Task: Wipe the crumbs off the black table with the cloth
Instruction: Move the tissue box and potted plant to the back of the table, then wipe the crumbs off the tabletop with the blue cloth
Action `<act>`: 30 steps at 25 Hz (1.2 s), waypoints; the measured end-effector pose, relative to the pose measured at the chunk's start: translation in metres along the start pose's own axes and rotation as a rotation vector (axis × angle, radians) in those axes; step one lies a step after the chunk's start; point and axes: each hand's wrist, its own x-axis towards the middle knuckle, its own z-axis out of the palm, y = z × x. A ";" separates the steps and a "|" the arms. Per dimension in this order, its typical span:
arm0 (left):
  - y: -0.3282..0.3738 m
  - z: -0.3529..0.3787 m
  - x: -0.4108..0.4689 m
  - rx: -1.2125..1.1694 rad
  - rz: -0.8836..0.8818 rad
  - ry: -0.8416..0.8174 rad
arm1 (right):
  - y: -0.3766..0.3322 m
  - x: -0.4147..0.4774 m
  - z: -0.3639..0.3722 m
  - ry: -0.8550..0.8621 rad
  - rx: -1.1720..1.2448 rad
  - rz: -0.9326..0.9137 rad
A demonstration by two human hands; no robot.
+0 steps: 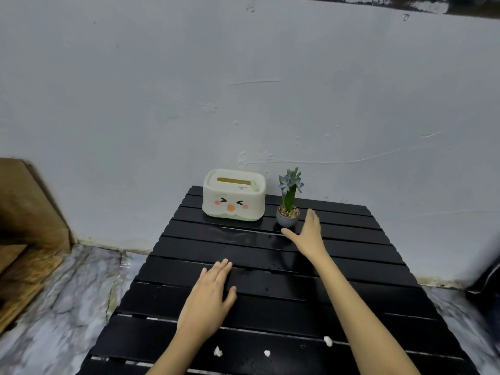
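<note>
The black slatted table [365,280] fills the lower middle of the head view. Three small white crumbs lie near its front edge: one [217,351] on the left, one [267,353] in the middle, one [328,341] to the right. My left hand [213,290] rests flat on the slats, fingers together, holding nothing. My right hand [308,234] hovers open farther back, just right of a small potted plant [289,209]. No cloth is in view.
A cream tissue box [234,196] with a cartoon face stands at the table's back, left of the plant. A grey-white wall rises right behind. Brown boards [24,226] lean at the left. Marbled floor [67,307] surrounds the table.
</note>
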 end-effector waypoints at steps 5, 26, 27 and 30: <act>-0.001 -0.004 -0.002 -0.116 -0.027 -0.038 | 0.025 -0.109 -0.083 0.007 -0.079 -0.077; -0.010 -0.099 -0.192 -0.508 -0.288 0.160 | 0.125 -0.293 -0.132 0.113 -0.569 0.230; -0.011 -0.102 -0.199 -0.510 -0.281 0.166 | 0.124 -0.293 -0.129 0.152 -0.579 0.219; -0.024 -0.105 -0.219 -0.504 -0.302 0.161 | 0.117 -0.294 -0.124 0.256 -0.561 0.202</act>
